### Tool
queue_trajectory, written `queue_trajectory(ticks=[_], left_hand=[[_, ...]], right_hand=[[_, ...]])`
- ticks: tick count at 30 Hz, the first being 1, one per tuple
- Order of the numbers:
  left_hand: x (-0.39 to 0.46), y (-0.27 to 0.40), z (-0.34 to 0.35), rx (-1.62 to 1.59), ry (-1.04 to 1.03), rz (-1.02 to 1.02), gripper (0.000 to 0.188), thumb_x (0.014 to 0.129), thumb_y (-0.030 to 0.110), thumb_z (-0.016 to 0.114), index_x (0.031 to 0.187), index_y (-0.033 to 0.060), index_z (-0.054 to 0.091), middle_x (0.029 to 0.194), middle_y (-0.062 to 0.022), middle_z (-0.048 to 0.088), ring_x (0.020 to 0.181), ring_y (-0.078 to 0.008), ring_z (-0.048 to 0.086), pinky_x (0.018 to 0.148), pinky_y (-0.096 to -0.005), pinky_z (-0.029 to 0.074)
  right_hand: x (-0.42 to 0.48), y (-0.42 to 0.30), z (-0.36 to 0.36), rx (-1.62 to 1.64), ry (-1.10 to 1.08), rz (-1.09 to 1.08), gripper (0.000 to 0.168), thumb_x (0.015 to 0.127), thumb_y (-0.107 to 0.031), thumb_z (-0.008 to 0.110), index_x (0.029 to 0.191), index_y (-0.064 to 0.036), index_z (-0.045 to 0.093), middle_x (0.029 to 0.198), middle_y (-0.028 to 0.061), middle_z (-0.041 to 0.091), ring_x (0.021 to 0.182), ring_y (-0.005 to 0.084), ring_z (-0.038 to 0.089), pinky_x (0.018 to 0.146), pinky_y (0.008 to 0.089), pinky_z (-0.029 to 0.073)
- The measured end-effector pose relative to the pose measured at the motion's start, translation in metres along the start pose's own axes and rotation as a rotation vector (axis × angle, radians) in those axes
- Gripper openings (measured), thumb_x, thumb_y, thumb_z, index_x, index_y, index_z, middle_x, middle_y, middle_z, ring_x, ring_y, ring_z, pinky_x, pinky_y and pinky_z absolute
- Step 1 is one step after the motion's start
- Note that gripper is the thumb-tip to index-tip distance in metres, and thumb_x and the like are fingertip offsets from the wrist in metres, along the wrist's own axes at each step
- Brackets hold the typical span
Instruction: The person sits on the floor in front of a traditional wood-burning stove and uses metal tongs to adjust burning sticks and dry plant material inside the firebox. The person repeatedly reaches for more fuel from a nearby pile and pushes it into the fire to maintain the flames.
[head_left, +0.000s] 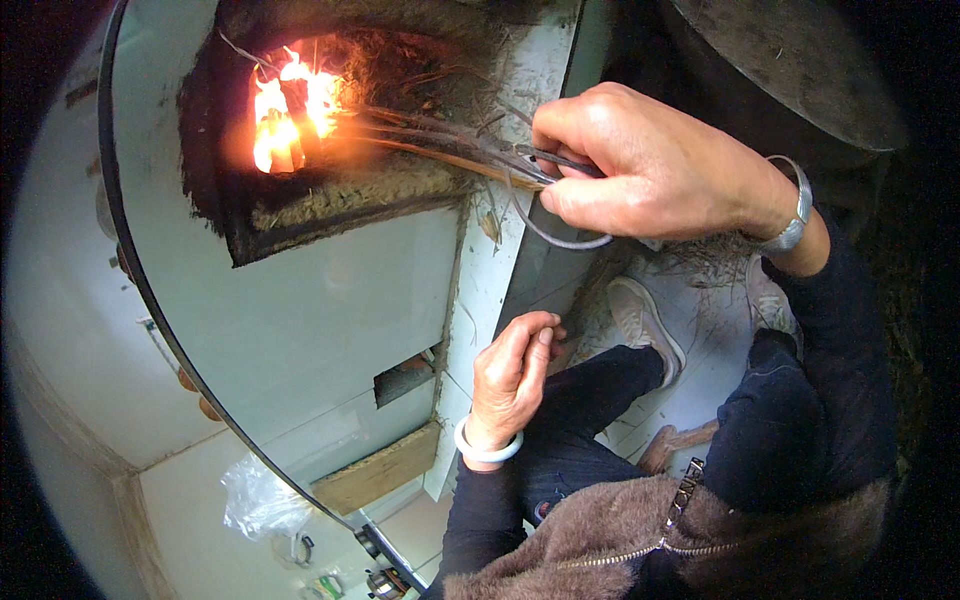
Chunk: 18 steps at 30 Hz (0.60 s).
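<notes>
My right hand (645, 165), with a silver bracelet at the wrist, grips a bundle of thin dry twigs (480, 146) near the top centre. Their far ends reach into the soot-blackened opening of a tiled stove (352, 187), where flames (281, 127) burn around upright pieces of wood. One twig curls in a loop below my fingers. My left hand (517, 367), wearing a white bangle, hangs lower down near the stove's pale edge, its fingers curled and apparently with nothing in them.
A ledge (480, 277) with bits of straw runs beside the opening. A wooden board (379, 469) and a clear plastic bag (262, 499) lie lower left. My shoes (645, 326) rest on the littered tile floor. A large round lid or pan (802, 60) is at upper right.
</notes>
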<state>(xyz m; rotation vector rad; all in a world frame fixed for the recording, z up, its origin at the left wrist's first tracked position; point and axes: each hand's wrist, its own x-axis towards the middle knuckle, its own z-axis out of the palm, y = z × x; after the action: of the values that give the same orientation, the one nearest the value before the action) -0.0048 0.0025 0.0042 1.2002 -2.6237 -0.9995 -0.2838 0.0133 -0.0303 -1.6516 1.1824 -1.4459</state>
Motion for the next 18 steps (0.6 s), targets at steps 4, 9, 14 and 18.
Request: queue_trajectory(ticks=[4,9,14,18], left_hand=[[0.0,0.001,0.0,0.011,-0.001,-0.003,0.013,0.097,-0.002,0.052,0.104,-0.0027,0.062,0.086,-0.0085,0.069,0.074,-0.0135,0.068,0.067,-0.026,0.055],[0.002,0.004,0.002,0.004,-0.006,-0.007,0.012,0.097,-0.002,0.052,0.104,-0.0026,0.062,0.086,-0.0086,0.069,0.074,-0.0133,0.067,0.066,-0.0259,0.055],[0.002,0.0,0.003,0.004,-0.003,0.022,0.012,0.097,-0.002,0.052,0.104,-0.0024,0.062,0.087,-0.0085,0.069,0.074,-0.013,0.067,0.066,-0.0257,0.055],[0.001,0.002,0.003,0.001,-0.004,0.011,0.012,0.097,-0.002,0.053,0.104,-0.0024,0.062,0.087,-0.0083,0.068,0.073,-0.0128,0.067,0.066,-0.0253,0.055]], right_hand=[[-0.013,-0.005,0.0,-0.084,0.053,-0.109,0.022,0.082,-0.014,0.062,0.08,0.005,0.051,0.057,0.0072,0.042,0.049,0.0148,0.04,0.047,0.0335,0.033],[-0.019,-0.016,-0.007,0.265,0.014,0.145,0.031,0.081,-0.022,0.059,0.07,0.006,0.052,0.055,0.0126,0.047,0.051,0.0159,0.05,0.048,0.0343,0.037],[-0.016,-0.013,-0.001,0.516,-0.01,0.319,0.029,0.085,-0.024,0.058,0.075,0.003,0.059,0.056,0.0026,0.053,0.048,0.0089,0.049,0.044,0.0269,0.037],[-0.011,-0.004,0.001,0.573,-0.001,0.31,0.028,0.085,-0.023,0.058,0.071,0.002,0.056,0.056,0.0023,0.052,0.048,0.0085,0.049,0.044,0.0254,0.037]])
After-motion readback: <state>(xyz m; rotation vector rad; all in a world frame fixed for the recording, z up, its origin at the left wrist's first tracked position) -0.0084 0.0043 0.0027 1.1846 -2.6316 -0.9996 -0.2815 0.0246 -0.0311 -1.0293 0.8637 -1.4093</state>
